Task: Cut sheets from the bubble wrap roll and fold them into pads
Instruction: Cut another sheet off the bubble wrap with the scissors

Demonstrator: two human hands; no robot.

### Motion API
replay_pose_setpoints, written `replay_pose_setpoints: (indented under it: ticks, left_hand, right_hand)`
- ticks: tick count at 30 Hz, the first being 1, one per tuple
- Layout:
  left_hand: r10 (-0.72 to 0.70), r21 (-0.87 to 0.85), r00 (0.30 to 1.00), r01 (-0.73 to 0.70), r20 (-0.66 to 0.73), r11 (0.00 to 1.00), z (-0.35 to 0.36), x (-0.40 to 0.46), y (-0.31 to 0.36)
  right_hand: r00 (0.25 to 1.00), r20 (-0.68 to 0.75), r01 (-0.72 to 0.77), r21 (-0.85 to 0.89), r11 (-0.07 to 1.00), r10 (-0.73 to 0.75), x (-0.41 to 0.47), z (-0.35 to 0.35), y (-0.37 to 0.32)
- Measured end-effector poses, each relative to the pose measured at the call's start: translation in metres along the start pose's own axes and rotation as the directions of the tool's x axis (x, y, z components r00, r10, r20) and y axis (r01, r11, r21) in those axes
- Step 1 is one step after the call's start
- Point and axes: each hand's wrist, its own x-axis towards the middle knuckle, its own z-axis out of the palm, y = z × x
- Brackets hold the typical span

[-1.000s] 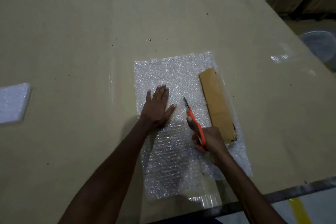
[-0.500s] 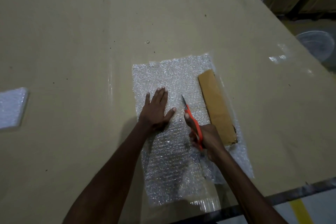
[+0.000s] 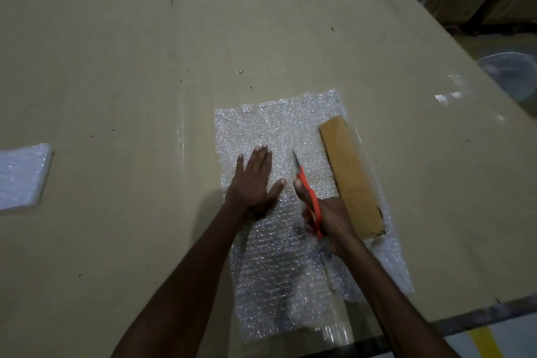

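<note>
Scissors (image 3: 308, 192) advanced, one sheet (image 3: 276, 131), two hands

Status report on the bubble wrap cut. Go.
Left hand flat, pinning the bubble wrap. Right hand gripping orange scissors, blades mid-sheet. Cardboard strip lies right of the cut line, clear of the blades.

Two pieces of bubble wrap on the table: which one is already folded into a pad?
The small white folded bubble wrap pad at the table's far left edge, lying alone. The large clear bubble wrap sheet lies spread flat under both hands, mid-cut.
</note>
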Motion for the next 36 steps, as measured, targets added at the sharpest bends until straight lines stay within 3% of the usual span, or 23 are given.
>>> replay_pose_setpoints:
  ticks: [18,25,31,36]
  left_hand:
    - [0.014,-0.009,1.000,-0.014,-0.003,1.000,-0.002,-0.006,0.000]
    - [0.021,-0.020,0.984,-0.025,-0.179,0.999,-0.026,0.027,-0.015]
    - [0.013,0.018,1.000,-0.013,0.007,1.000,-0.024,0.048,-0.033]
    - [0.011,-0.013,1.000,-0.010,0.026,1.000,-0.017,0.046,-0.038]
  right_hand:
    - [1.000,0.015,0.015,-0.012,1.000,-0.015,0.005,-0.001,0.001]
    - [1.000,-0.005,-0.001,-0.068,0.998,0.001,0.006,-0.001,0.000]
    - [1.000,0.008,-0.002,-0.108,0.994,0.003,0.011,0.005,-0.013]
    - [1.000,-0.016,-0.002,-0.135,0.991,-0.001,0.019,0.005,-0.018]
